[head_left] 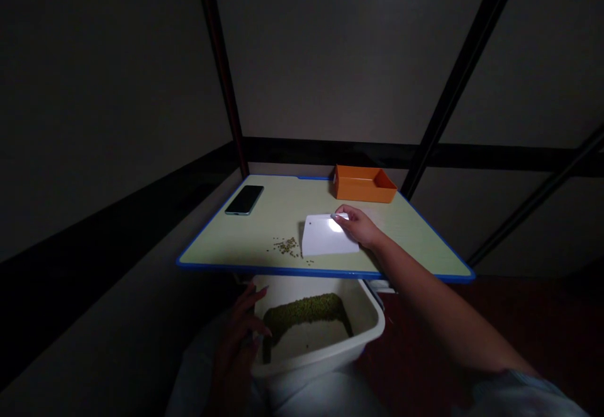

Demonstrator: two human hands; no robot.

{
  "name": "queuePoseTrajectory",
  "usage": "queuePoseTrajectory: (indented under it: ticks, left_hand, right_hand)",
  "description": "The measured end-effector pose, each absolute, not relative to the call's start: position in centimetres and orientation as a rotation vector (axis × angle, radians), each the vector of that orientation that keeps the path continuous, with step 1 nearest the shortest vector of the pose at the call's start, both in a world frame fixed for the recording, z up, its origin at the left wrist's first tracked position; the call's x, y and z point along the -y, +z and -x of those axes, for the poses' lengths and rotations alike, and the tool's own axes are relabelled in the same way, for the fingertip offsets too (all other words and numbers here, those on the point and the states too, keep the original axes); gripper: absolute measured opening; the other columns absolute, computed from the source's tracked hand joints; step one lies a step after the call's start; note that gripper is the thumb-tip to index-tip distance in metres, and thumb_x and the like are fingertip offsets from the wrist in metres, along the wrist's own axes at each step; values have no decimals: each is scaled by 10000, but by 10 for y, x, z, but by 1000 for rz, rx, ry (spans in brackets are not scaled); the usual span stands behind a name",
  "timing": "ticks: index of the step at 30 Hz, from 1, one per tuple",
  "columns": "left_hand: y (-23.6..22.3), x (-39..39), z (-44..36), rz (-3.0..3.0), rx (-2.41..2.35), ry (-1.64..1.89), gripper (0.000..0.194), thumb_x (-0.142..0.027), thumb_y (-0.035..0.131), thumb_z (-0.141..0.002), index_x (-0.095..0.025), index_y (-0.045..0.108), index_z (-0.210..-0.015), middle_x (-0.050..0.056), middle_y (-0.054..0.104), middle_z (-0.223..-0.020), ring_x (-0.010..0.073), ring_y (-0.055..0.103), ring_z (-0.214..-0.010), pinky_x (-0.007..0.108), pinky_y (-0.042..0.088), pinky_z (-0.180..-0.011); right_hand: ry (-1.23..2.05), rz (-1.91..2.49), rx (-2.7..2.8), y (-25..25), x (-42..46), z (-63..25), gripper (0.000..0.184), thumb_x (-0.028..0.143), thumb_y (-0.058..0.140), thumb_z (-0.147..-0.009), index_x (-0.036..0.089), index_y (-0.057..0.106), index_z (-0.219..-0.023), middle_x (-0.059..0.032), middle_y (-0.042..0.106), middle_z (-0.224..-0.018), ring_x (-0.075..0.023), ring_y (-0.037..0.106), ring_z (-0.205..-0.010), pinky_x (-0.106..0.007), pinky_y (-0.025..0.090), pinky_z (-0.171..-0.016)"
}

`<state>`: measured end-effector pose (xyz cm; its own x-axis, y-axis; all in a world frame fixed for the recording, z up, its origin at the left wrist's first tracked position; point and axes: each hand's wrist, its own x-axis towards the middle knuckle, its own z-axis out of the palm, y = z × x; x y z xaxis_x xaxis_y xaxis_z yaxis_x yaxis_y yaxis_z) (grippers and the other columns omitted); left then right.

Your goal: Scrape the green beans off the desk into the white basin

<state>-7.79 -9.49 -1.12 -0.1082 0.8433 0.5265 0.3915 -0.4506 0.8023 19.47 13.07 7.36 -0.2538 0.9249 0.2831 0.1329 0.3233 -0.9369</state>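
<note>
A white flat scraper-like sheet (325,238) is gripped at its upper right edge by my right hand (356,225), tilted over the table. Just left of it lies a small scatter of greenish beans or seeds (286,246), with a few grains near its lower edge. Below the table edge, a white plastic tub (321,360) rests at my lap, holding a heap of the same green grains (306,310) along its far side. My left hand (243,322) is wrapped over the tub's left rim, its fingers reaching inside.
The pale table (268,216) has a blue edge that overhangs the tub. A dark phone (245,200) lies at the table's back left. An orange open box (363,184) stands at the back right. Walls close in behind and to the left.
</note>
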Motion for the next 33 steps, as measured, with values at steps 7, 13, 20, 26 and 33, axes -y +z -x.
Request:
queuePoseTrajectory:
  ticks: [7, 13, 20, 26, 33]
  left_hand:
    - [-7, 96, 74, -1775, -1372, 1586, 211, -346, 522, -886, -236, 663, -773, 85, 621, -1365, 338, 401, -1418, 609, 317, -1150]
    - [-4, 97, 72, -1782, -1336, 1575, 209, -335, 512, -904, -238, 655, -786, 74, 607, -1377, 332, 360, -1443, 605, 290, -1164]
    - [-17, 95, 81, -1823, -1322, 1538, 190, -348, 508, -918, -254, 637, -816, 47, 557, -1438, 332, 308, -1468, 628, 268, -1164]
    - [-23, 95, 83, -1810, -1324, 1571, 210, -349, 491, -929, -249, 639, -819, 55, 569, -1426, 344, 353, -1444, 645, 278, -1154]
    - [-18, 94, 80, -1802, -1322, 1591, 211, -326, 496, -924, -247, 640, -793, 51, 583, -1409, 331, 341, -1455, 616, 286, -1166]
  right_hand:
    - [1019, 1002, 1619, 73, -130, -195, 488, 653, 728, -617, 216, 526, -694, 66, 400, -521, -94, 306, -491, -252, 212, -469]
    - [1023, 1037, 1618, 70, -133, -199, 477, 637, 734, -624, 217, 525, -711, 68, 400, -504, -93, 306, -472, -249, 208, -463]
    - [924, 1050, 1622, 77, -130, -200, 438, 595, 729, -624, 202, 545, -682, 41, 450, -560, -109, 359, -539, -252, 255, -497]
    - [981, 1042, 1488, 79, -129, -202, 467, 611, 739, -583, 202, 548, -701, 37, 463, -574, -113, 373, -542, -249, 249, -496]
    - [1001, 1010, 1556, 80, -126, -200, 447, 591, 752, -602, 211, 527, -667, 51, 437, -543, -101, 351, -516, -239, 241, -484]
